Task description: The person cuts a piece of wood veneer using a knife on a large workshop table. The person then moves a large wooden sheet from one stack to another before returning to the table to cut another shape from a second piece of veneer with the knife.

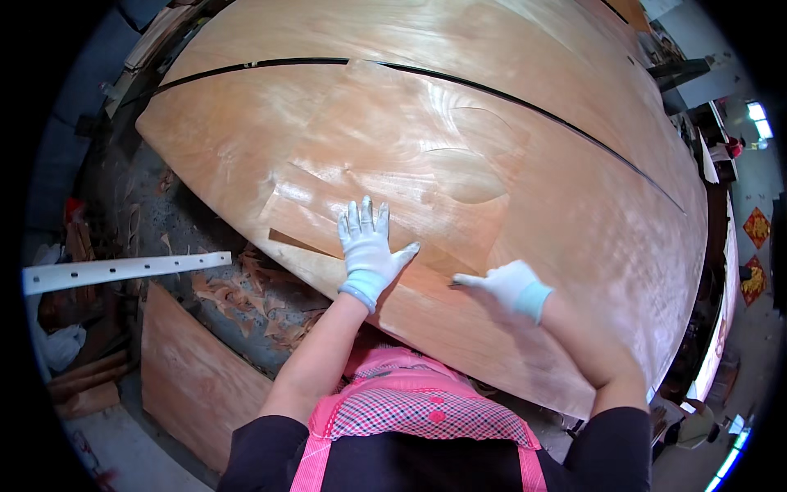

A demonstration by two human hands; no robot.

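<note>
A large sheet of pale reddish wood veneer fills the view, with a thin dark gap curving across it. My left hand, in a white glove, lies flat with its fingers spread on a smaller veneer piece laid over the sheet near its front edge. My right hand, also gloved, rests on the sheet just to the right. Its fingers are pinched together on a small dark tool, whose tip touches the veneer. A leaf-shaped patch outline shows farther back.
A long white strip with holes juts in from the left. Veneer scraps litter the grey floor below the sheet's edge. A smaller brown board leans at lower left. Shelves and clutter stand at the far right.
</note>
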